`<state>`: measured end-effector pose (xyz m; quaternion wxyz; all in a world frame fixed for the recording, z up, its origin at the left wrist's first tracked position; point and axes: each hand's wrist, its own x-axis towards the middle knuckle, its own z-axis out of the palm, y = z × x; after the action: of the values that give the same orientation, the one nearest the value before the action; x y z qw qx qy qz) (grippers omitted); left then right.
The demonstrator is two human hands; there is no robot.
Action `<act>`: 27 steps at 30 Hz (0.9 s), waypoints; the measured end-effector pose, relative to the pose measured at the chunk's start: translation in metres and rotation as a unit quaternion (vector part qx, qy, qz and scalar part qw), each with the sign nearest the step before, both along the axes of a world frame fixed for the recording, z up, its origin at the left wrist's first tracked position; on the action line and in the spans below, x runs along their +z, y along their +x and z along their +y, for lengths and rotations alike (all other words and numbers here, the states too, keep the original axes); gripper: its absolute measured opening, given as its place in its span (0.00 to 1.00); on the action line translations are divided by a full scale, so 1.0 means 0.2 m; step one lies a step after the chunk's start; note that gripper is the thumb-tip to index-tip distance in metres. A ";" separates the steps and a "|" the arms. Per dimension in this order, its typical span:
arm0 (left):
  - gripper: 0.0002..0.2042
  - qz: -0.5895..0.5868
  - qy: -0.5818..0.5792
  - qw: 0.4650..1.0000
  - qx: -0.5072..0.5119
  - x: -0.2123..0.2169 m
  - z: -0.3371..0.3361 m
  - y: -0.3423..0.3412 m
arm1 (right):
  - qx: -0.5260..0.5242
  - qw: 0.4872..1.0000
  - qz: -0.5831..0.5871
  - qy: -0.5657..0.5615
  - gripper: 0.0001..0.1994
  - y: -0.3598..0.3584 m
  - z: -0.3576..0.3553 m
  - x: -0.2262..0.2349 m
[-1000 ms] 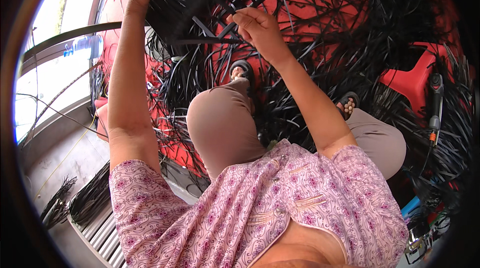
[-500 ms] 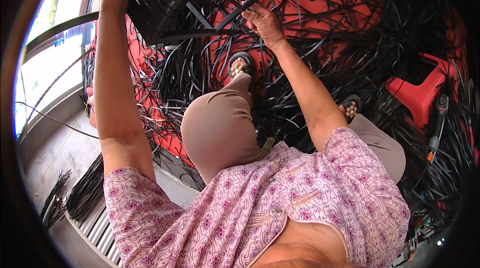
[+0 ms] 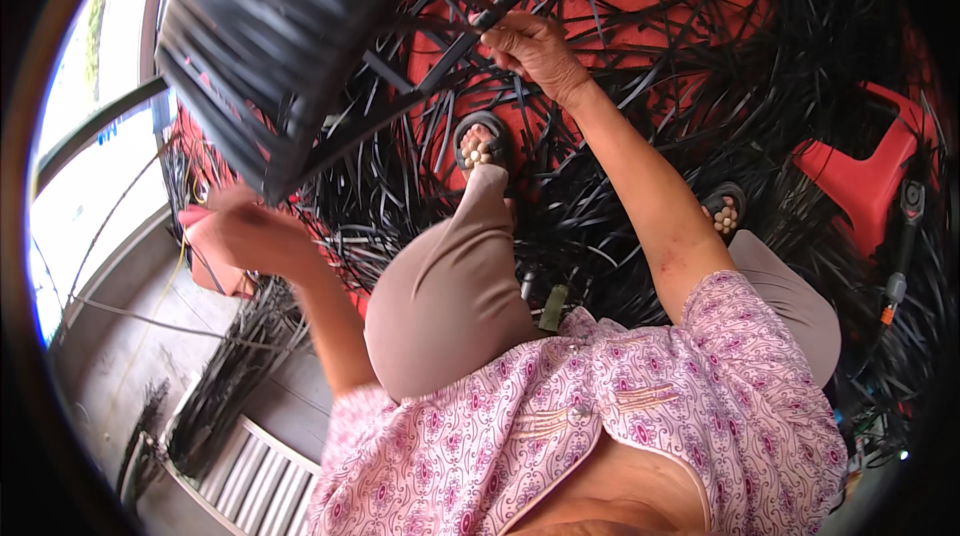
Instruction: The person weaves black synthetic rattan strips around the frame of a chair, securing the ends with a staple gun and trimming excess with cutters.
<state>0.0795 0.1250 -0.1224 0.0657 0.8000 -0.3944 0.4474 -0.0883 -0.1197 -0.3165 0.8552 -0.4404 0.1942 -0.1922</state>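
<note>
A black frame [image 3: 300, 56] wound with flat black strips, perhaps a chair frame, fills the upper left and stands tilted. My right hand [image 3: 537, 54] is closed around one of its thin bars, with the thumb and fingers wrapped on it. My left hand [image 3: 250, 236] is smeared by motion just below the frame's lower left corner. Its fingers are too blurred to read, and whether it holds a strip does not show. Many loose black strips [image 3: 590, 206] lie tangled beneath the frame and about my feet.
A red surface [image 3: 640, 66] shows under the strips. At the right lie a red plastic piece [image 3: 865, 181] and a grey-black hand tool [image 3: 905, 236] with a cord. Low on the left are a slatted rack [image 3: 255, 481] and a strip bundle [image 3: 215, 416]. A pinkish object [image 3: 228, 276] stands near my left hand.
My left hand has come down from the frame's upper left to below its corner. The frame has tilted, and its wound side has swung left and down. My right hand keeps its hold.
</note>
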 end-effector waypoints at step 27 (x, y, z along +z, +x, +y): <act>0.10 0.790 -0.059 0.606 -0.071 -0.71 -0.80 -0.11 | 0.064 0.998 0.001 0.005 0.07 -0.01 -0.02 -0.11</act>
<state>0.0572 -0.0358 -0.2637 0.4304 0.8065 -0.2174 -0.3420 -0.0895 -0.1228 -0.3389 0.8678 -0.4477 0.1677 -0.1358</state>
